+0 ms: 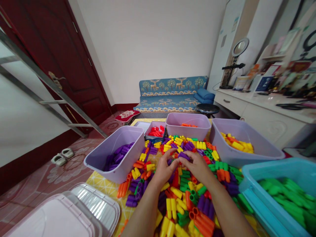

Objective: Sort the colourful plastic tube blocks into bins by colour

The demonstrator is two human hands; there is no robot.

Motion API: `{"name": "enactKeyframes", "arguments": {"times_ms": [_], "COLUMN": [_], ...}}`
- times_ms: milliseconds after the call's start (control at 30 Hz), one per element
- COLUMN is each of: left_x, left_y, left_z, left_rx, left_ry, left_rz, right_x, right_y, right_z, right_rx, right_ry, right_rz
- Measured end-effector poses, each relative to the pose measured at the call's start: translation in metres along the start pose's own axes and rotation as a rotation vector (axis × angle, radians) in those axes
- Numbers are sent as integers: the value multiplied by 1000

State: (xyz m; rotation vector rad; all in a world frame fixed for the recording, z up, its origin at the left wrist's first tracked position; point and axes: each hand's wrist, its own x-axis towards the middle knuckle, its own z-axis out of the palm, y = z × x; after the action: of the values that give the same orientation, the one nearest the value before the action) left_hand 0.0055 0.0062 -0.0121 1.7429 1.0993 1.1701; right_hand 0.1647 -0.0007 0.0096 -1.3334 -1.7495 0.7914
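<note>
My left hand (164, 167) and my right hand (198, 166) meet over a heap of coloured plastic tube-shaped building blocks. Between the fingers of my right hand is a purple tube block (184, 155), its far end close to my left fingertips. The left fingers curl around a bit of purple, mostly hidden by the hand. Loose yellow blocks (171, 208), orange blocks (204, 224) and green blocks (185, 180) lie mixed under and around both wrists.
Purple blocks fill part of the left lilac bin (96, 157). A small box (148, 135) holds red ones, a back lilac bin (189, 130) orange, the right lilac bin (266, 154) mostly yellow, a turquoise bin (254, 194) green. Lids (56, 217) are stacked at front left.
</note>
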Motion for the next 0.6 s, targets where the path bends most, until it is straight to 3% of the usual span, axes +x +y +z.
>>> {"name": "enactKeyframes", "arguments": {"times_ms": [267, 433, 600], "left_x": [2, 3, 2], "left_y": [-4, -12, -10], "left_z": [-1, 3, 3], "left_rx": [-65, -118, -25], "left_ry": [6, -19, -43], "left_rz": [9, 17, 30], "right_x": [2, 1, -2], "right_y": [4, 2, -9], "right_z": [-5, -4, -7], "right_rx": [76, 278, 278], "right_ry": [131, 104, 49], "right_rz": [53, 108, 145]}}
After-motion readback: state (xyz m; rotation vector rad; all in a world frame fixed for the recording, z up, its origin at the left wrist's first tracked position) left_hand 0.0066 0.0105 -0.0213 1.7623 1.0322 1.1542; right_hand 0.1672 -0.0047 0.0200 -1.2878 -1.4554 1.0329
